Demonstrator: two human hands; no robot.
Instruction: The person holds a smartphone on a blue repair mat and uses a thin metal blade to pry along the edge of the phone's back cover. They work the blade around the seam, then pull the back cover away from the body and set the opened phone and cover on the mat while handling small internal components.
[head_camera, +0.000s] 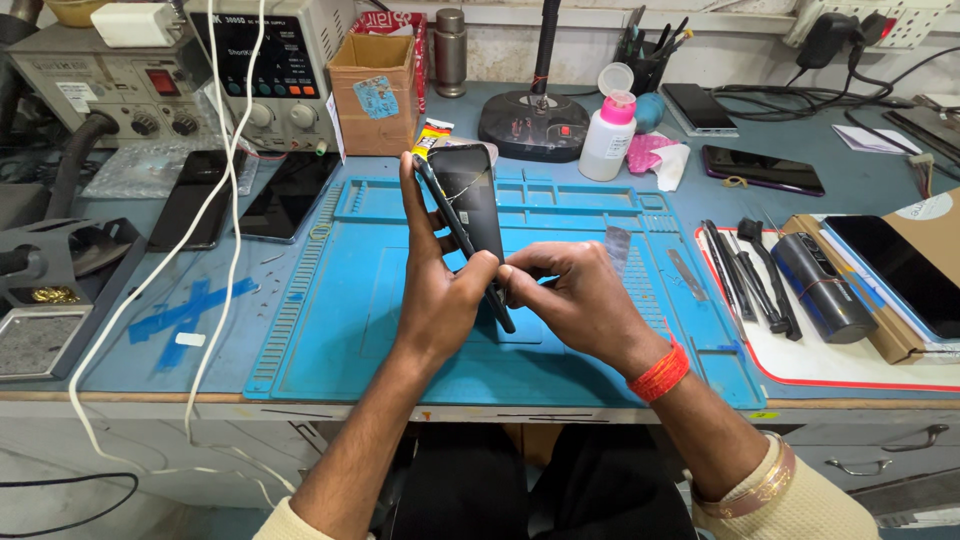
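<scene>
Left hand (432, 290) grips a black smartphone (468, 215) and holds it upright on its edge above the blue work mat (340, 330), with the fingers wrapped around the far side and the thumb near the lower end. Right hand (575, 300) is closed in a pinch at the lower edge of the phone, touching it; whether something small sits between the fingertips cannot be told. The phone is thin, dark and glossy, and its glass shows fine crack lines near the top. It stands tilted, with the top end away from the person.

Behind the mat, an open cardboard box (372, 95) stands on the table; its contents are not visible. A dark cup (648, 68) holds pens and tools. A white bottle (609, 135) with a pink cap stands just beside it. At the right, black hand tools (745, 275) lie on a white tray with red rim (850, 375).
</scene>
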